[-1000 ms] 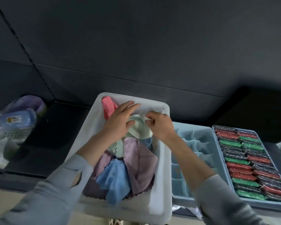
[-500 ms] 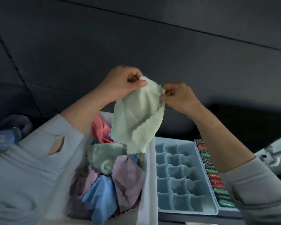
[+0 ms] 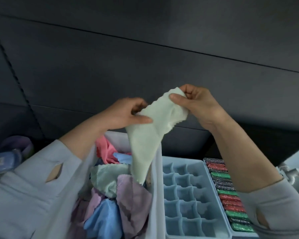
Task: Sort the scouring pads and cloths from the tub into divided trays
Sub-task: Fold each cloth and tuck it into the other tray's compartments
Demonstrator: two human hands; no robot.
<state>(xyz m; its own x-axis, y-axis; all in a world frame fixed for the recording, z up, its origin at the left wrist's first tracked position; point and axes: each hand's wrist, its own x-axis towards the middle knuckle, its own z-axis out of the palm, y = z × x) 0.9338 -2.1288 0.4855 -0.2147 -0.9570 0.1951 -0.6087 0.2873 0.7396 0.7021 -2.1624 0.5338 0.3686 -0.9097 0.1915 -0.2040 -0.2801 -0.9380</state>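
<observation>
Right hand (image 3: 199,105): thumb and fingers pinch the top corner of the pale green cloth (image 3: 150,135), held highest.
Left hand (image 3: 126,114): thumb and curled fingers pinch the cloth's opposite edge, lower and to the left.
Cloth: half a second ago spread wide between the hands; now gathered narrower, its tail hanging below both hands over the tub's right wall (folding seems under way).
Below left hand: white tub (image 3: 156,195), with pink, blue, lilac and green cloths.
Below right hand: light blue divided tray (image 3: 202,163), cells bare; beyond it a tray of scouring pads (image 3: 230,195).
Meaning: probably folds next, then goes into a cell.
</observation>
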